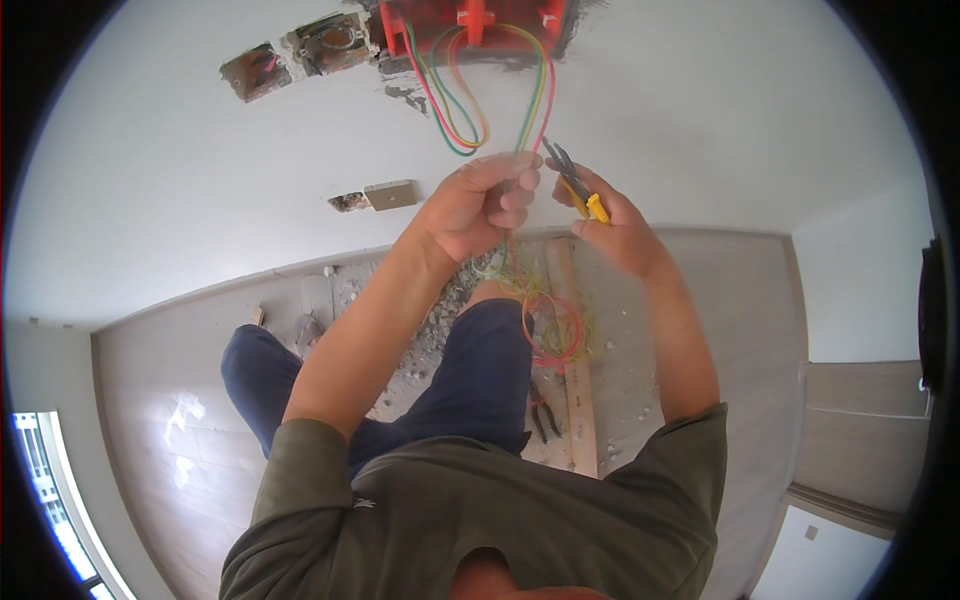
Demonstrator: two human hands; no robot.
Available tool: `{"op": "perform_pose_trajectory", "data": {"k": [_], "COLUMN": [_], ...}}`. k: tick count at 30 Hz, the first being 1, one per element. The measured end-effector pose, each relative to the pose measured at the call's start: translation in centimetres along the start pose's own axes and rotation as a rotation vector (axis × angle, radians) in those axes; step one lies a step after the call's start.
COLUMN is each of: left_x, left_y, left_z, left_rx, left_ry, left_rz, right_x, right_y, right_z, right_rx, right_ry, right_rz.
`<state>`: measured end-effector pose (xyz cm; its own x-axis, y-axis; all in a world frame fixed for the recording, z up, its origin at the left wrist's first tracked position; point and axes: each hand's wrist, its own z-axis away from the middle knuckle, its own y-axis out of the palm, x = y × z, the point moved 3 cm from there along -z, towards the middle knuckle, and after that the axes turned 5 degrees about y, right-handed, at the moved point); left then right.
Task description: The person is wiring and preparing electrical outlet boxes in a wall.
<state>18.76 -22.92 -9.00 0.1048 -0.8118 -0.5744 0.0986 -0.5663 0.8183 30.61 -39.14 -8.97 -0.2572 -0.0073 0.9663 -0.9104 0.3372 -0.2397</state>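
From where I stand, the left hand [480, 205] is closed on the wires [549, 100], which hang from the red box [475, 18] on the wall; the right hand [618, 230] grips the pliers [574, 183] just beside. A slack pinch could let the strands spread, and straying tips might nick insulation or a finger.

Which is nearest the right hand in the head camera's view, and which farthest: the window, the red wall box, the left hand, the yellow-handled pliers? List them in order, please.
1. Yellow-handled pliers: in the right hand itself.
2. Left hand: just to its left.
3. Red wall box: above and to the left.
4. Window: far off, lower left.
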Motion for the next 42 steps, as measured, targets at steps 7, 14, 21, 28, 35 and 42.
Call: {"op": "perform_pose_trajectory", "data": {"k": [7,14,21,28,35,42], "left_x": [-0.2,-0.7,-1.4,-1.6,-1.5,-1.2], "left_y": [0.4,0.3,0.1,0.0,-0.7,-0.3], "left_z": [0.3,0.3,0.2,-0.1,-0.2,0.7], "left_rx": [0.048,0.076,0.076,0.062,0.129,0.043], "left_ry": [-0.048,-0.085,-0.102,-0.078,-0.118,-0.039], "left_rz": [0.034,0.053,-0.017,-0.094,-0.11,0.015], "right_x": [2.1,4.3,5.1,5.5,4.0,2.5], "right_y": [-0.9,-0.7,-0.8,-0.5,-0.9,-2.5], "right_z": [-1.3,-3.2,-4.3,-4.1,-3.2,-1.7], "right_rx": [0.095,0.215,0.331,0.323,0.32,0.237], "right_ry": [0.039,-0.026,0.209,0.224,0.3,0.274], "right_rz": [0.138,0.248,0.203,0.198,0.038,-0.018]}}
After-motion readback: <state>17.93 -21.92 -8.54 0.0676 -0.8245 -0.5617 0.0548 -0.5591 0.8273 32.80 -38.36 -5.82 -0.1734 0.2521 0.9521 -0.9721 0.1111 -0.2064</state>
